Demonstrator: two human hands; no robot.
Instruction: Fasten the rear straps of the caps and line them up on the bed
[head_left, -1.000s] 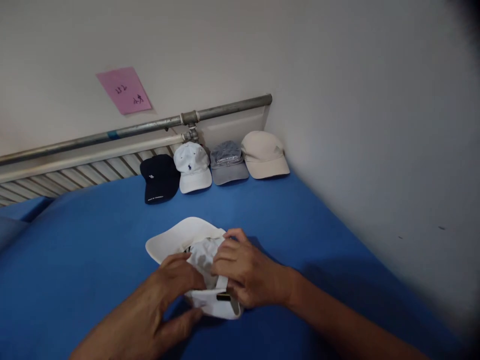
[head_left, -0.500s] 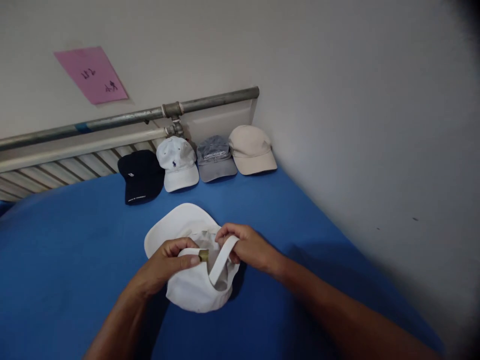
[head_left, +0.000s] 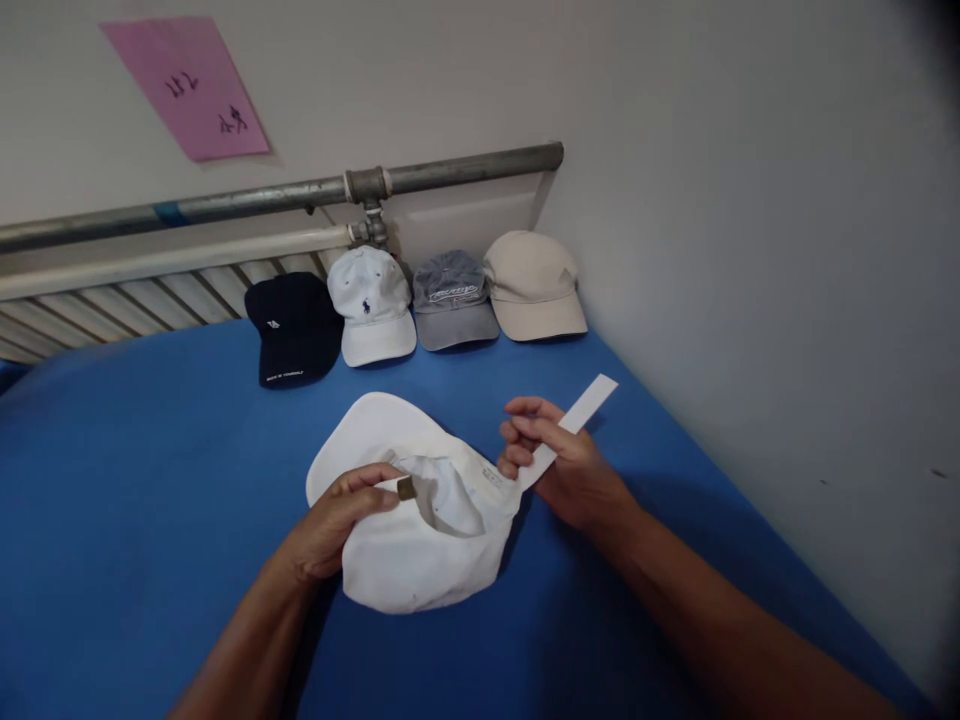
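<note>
A white baseball cap [head_left: 424, 560] rests on the blue surface with its back opening toward me and its brim pointing away to the upper left. My left hand [head_left: 337, 520] pinches the cap's edge beside a brass-coloured buckle [head_left: 406, 488]. My right hand [head_left: 566, 465] has its fingers curled round the cap's white strap [head_left: 589, 403], whose free end sticks up past the thumb. The strap is out of the buckle. Between the hands the cap's inside shows, with a small printed label [head_left: 493, 478] near the right edge.
Along the back stand a navy cap [head_left: 292, 325], a white cap with a small logo [head_left: 373, 305], a grey cap [head_left: 456, 300] and a beige cap [head_left: 534, 285]. Behind them run a metal pipe [head_left: 465, 172] and a radiator [head_left: 135, 310]. Pink paper [head_left: 187, 90] hangs on the wall.
My right hand has moved right, drawing the strap away from the buckle so its end is free and the cap's back opening is wider. My left hand keeps its hold. The view has shifted slightly.
</note>
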